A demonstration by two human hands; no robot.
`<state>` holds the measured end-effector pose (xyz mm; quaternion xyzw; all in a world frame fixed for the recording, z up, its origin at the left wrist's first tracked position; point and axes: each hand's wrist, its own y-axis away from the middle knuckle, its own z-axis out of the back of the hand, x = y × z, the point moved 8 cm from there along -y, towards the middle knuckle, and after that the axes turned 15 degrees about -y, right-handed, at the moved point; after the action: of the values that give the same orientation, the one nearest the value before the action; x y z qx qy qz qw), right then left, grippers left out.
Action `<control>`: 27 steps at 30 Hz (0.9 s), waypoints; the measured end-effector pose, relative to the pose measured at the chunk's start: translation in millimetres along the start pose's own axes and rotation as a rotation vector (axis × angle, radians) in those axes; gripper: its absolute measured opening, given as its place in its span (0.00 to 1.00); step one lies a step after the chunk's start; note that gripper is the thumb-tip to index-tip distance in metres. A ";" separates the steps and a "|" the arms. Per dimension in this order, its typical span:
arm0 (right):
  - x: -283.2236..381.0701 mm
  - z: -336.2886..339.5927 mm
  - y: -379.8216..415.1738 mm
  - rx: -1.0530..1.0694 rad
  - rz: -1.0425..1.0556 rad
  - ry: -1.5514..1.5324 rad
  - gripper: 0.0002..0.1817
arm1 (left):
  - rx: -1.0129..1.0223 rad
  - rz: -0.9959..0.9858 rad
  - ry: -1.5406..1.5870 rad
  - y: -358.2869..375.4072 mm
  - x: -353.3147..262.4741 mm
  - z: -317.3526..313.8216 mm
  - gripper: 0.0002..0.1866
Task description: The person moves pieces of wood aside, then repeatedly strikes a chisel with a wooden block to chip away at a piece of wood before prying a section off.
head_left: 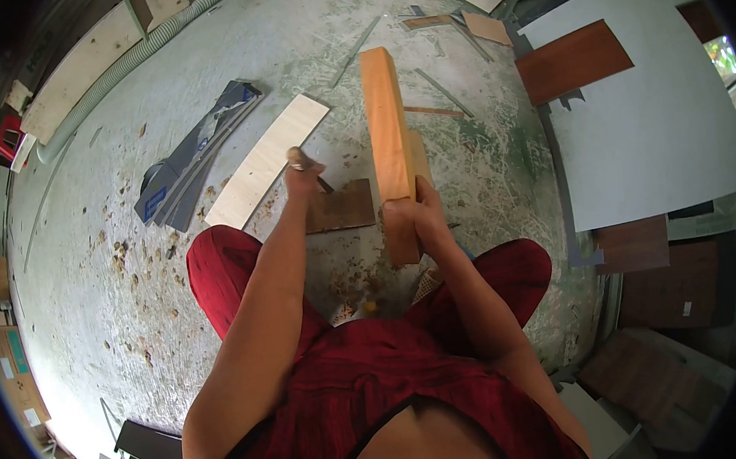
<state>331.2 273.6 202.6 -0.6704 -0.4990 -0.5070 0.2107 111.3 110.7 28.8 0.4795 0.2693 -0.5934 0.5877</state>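
Left hand (305, 179) wraps fingers round a tool (296, 157); right hand (421, 213) grips a beam (388, 130) near one end, seemingly steadying it.

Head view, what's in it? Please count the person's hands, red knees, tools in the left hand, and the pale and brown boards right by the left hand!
Hands: 2 (left hand, right hand)
Red knees: 2 (left knee, right knee)
Wood-handled tool: 1
Pale board: 1
Brown board: 1
Total: 7
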 end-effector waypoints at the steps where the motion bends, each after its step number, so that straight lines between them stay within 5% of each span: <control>1: 3.2 2.7 -0.2 -0.012 0.019 -0.012 0.28 | -0.034 0.103 0.107 -2.7 8.9 3.8 0.08; 11: 26.8 -3.2 6.4 -0.010 0.167 0.107 0.29 | 0.122 -0.134 -0.272 26.2 -36.6 -34.1 0.13; 18: 44.4 -21.3 23.3 0.044 0.341 0.071 0.30 | 0.195 -0.166 -0.191 39.9 -44.9 -36.0 0.12; 21: 39.2 -19.1 29.0 0.004 0.453 0.428 0.31 | 0.235 -0.166 -0.092 42.1 -50.1 -37.5 0.12; 24: -12.5 -0.1 4.0 0.060 -0.130 1.126 0.30 | 0.275 -0.259 0.142 41.0 -52.8 -44.6 0.12; 27: -1.3 -7.8 4.1 0.035 -0.092 0.964 0.31 | 0.283 -0.260 0.189 26.5 -37.9 -45.2 0.13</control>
<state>331.1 265.1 205.5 -0.3327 -0.3821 -0.7604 0.4064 142.4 163.0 51.0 0.5718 0.2969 -0.6486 0.4052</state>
